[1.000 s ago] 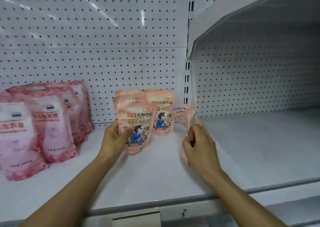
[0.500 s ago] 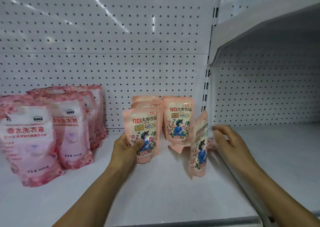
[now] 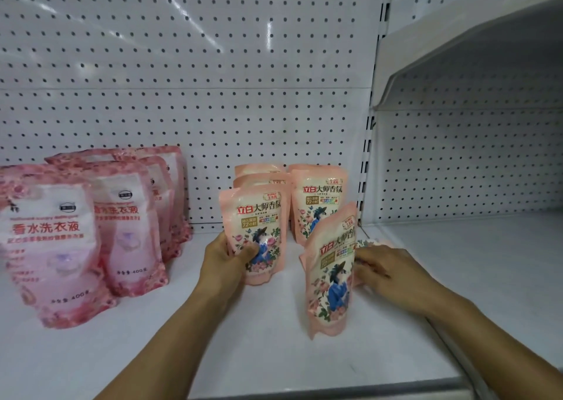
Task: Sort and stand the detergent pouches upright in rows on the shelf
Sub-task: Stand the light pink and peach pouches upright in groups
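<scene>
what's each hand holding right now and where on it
The left hand grips the front peach pouch of the left row by its lower left edge. The right hand touches the nearer tilted peach pouch behind its right edge; grip unclear.

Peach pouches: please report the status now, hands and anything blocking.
Left hand grips front-left pouch. Right hand holds tilted pouch, not yet in row. Shelf ahead unobstructed.

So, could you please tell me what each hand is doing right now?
Left hand: gripping front-left peach plastic detergent pouch.
Right hand: behind nearest peach pouch; grip unclear.
</scene>
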`<state>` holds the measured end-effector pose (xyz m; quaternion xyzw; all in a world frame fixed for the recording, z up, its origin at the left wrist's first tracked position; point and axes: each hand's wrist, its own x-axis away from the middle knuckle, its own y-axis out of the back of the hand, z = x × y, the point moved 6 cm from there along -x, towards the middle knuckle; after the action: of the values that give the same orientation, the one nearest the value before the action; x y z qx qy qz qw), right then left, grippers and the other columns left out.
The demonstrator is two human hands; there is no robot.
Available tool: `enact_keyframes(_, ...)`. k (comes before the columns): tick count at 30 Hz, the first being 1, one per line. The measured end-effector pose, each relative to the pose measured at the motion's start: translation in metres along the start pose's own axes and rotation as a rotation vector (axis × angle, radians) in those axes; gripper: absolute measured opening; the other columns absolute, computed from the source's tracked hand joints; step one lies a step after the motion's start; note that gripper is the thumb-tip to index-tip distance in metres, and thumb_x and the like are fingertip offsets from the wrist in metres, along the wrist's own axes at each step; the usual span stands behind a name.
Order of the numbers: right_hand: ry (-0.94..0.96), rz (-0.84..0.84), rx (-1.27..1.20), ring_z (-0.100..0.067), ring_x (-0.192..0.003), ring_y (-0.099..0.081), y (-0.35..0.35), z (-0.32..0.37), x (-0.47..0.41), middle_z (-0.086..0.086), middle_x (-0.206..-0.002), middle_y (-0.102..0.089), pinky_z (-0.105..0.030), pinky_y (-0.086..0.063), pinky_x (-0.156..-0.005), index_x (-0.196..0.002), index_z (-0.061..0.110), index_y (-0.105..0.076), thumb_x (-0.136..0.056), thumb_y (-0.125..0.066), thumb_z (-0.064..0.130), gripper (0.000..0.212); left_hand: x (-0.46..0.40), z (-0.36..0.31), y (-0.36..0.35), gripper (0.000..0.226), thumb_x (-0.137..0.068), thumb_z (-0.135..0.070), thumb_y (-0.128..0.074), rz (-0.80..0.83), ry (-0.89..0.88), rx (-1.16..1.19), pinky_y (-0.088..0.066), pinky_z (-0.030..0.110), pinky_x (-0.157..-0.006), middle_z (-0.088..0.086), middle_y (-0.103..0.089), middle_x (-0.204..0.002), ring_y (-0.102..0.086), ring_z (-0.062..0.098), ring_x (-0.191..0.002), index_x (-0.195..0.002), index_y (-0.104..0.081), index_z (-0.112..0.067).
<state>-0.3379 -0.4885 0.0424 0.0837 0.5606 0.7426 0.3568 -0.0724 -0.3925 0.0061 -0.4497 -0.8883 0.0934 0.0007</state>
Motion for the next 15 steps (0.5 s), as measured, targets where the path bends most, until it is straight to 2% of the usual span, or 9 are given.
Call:
enact_keyframes(1, 0.033, 0.059, 0.155, -0.006, -0.092, -0.054, -0.004, 0.004, 0.000, 0.021, -0.096, -0.059, -0.029, -0.043, -0.073, -0.110, 0.055, -0.055, -0.091, -0.041, 0.047, 0.024, 0.001, -0.001, 0.000, 0.024, -0.087, -0.006, -0.069, 0.001, 0.003, -0.001, -0.055, 0.059, -0.088, 0.006, -0.076, -0.105, -0.073, 0.032, -0.096, -0.108, -0.068, -0.019)
enact_keyframes(3, -0.006, 0.064, 0.360, -0.011, -0.090, -0.050, -0.001, 0.005, 0.004, 0.016, -0.090, -0.058, -0.029, -0.034, -0.068, -0.104, 0.038, -0.059, -0.089, -0.041, 0.053, 0.027, 0.004, -0.003, 0.000, 0.024, -0.087, -0.005, -0.069, 0.007, 0.003, 0.003, -0.055, 0.058, -0.089, 0.006, -0.077, -0.105, -0.073, 0.032, -0.097, -0.108, -0.068, -0.018)
enact_keyframes(5, -0.196, 0.038, 0.518, -0.014, -0.085, -0.049, 0.011, -0.005, 0.009, 0.011, -0.085, -0.054, -0.028, -0.033, -0.067, -0.095, 0.028, -0.061, -0.089, -0.041, 0.047, 0.028, 0.005, -0.003, 0.000, 0.025, -0.087, -0.004, -0.070, 0.006, 0.004, -0.004, -0.055, 0.057, -0.089, 0.006, -0.076, -0.106, -0.073, 0.031, -0.097, -0.108, -0.068, -0.017)
enact_keyframes(8, -0.392, 0.165, 0.703, -0.016, -0.085, -0.048, 0.023, -0.018, 0.019, 0.006, -0.088, -0.050, -0.028, -0.035, -0.069, -0.098, 0.029, -0.057, -0.092, -0.046, 0.044, 0.019, 0.008, -0.004, 0.000, 0.026, -0.085, -0.006, -0.072, 0.004, 0.012, -0.031, -0.054, 0.057, -0.090, 0.005, -0.076, -0.107, -0.073, 0.030, -0.099, -0.107, -0.068, -0.019)
enact_keyframes(9, -0.389, 0.167, 0.609, -0.015, -0.089, -0.050, 0.025, -0.020, 0.021, 0.006, -0.096, -0.053, -0.027, -0.037, -0.072, -0.104, 0.032, -0.056, -0.090, -0.052, 0.046, 0.020, 0.009, -0.006, 0.000, 0.028, -0.084, -0.004, -0.073, 0.016, 0.012, -0.059, -0.055, 0.056, -0.091, 0.004, -0.076, -0.108, -0.073, 0.029, -0.099, -0.108, -0.068, -0.019)
enact_keyframes(10, -0.370, 0.151, 0.408, -0.012, -0.096, -0.053, 0.025, -0.021, 0.019, 0.009, -0.106, -0.056, -0.027, -0.040, -0.075, -0.115, 0.036, -0.054, -0.086, -0.060, 0.046, 0.031, 0.010, -0.007, 0.000, 0.032, -0.082, -0.001, -0.075, 0.029, 0.008, -0.103, -0.056, 0.053, -0.091, 0.004, -0.076, -0.108, -0.073, 0.028, -0.099, -0.108, -0.067, -0.019)
enact_keyframes(11, -0.343, 0.156, 0.104, -0.008, -0.103, -0.053, 0.021, -0.018, 0.018, 0.013, -0.117, -0.055, -0.025, -0.042, -0.080, -0.126, 0.039, -0.049, -0.080, -0.069, 0.045, 0.050, 0.012, -0.009, -0.001, 0.036, -0.080, 0.002, -0.076, 0.047, 0.004, -0.154, -0.057, 0.048, -0.090, 0.003, -0.075, -0.108, -0.073, 0.025, -0.098, -0.107, -0.065, -0.019)
enact_keyframes(13, -0.274, 0.245, -0.497, -0.003, -0.103, -0.057, 0.006, 0.006, 0.015, 0.015, -0.123, -0.058, -0.025, -0.047, -0.085, -0.130, 0.043, -0.045, -0.066, -0.084, 0.038, 0.074, 0.016, -0.010, -0.002, 0.043, -0.077, 0.007, -0.076, 0.070, 0.009, -0.234, -0.057, 0.036, -0.084, -0.001, -0.073, -0.108, -0.071, 0.019, -0.098, -0.109, -0.062, -0.019)
enact_keyframes(15, -0.206, 0.301, -0.758, -0.008, -0.100, -0.066, -0.009, 0.026, 0.009, 0.007, -0.117, -0.068, -0.029, -0.054, -0.087, -0.126, 0.033, -0.052, -0.067, -0.087, 0.019, 0.069, 0.018, -0.011, -0.001, 0.045, -0.078, 0.006, -0.076, 0.071, 0.018, -0.273, -0.055, 0.026, -0.077, -0.002, -0.072, -0.108, -0.069, 0.015, -0.097, -0.112, -0.061, -0.020)
